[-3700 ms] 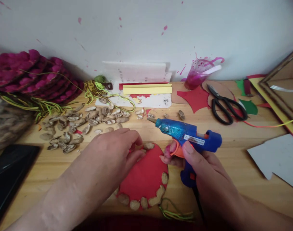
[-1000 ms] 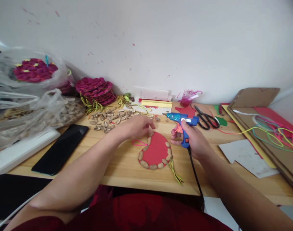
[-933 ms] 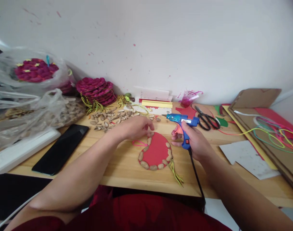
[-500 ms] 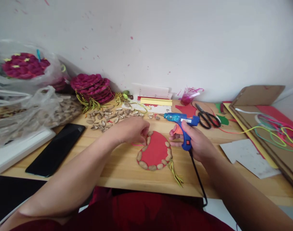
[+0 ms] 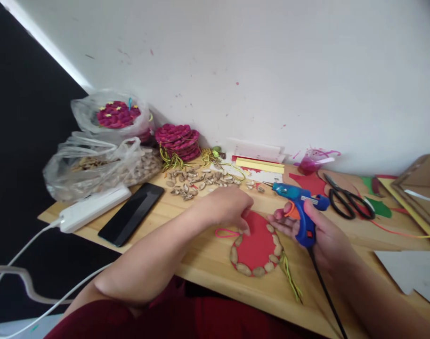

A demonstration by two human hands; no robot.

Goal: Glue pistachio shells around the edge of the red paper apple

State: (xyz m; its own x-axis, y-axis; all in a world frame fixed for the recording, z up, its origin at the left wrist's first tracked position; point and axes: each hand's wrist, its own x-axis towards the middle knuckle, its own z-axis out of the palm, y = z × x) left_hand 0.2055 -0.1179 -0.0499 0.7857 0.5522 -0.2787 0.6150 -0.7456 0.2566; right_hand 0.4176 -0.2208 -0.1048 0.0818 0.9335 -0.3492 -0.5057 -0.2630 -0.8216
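A red card cutout [image 5: 257, 245] lies on the table, its border lined with tan nut shells [image 5: 243, 269]. My left hand [image 5: 232, 207] rests over the card's upper left edge, fingers curled down and pinched; whatever they hold is hidden. Beside it a pink cord loop [image 5: 226, 233] sticks out from the card. In my right hand [image 5: 322, 233] is a blue hot glue gun [image 5: 299, 200], held above the card's right side with its nozzle pointing left. The fingers near its orange trigger are partly extended. A yellow-green tassel [image 5: 290, 278] hangs off the card's lower right.
Behind my left hand lie loose shells [image 5: 197, 181]. Plastic bags [image 5: 91, 160], a purple braided stack [image 5: 177, 141], a phone [image 5: 131, 214] and a white power strip [image 5: 94, 207] are on the left. Scissors [image 5: 345, 197], a stained cup [image 5: 310, 162] and card scraps lie right; the gun's cord trails down.
The camera view has turned left, so everything sits further right and lower. My left hand stays at the card's upper left edge; my right hand still holds the glue gun.
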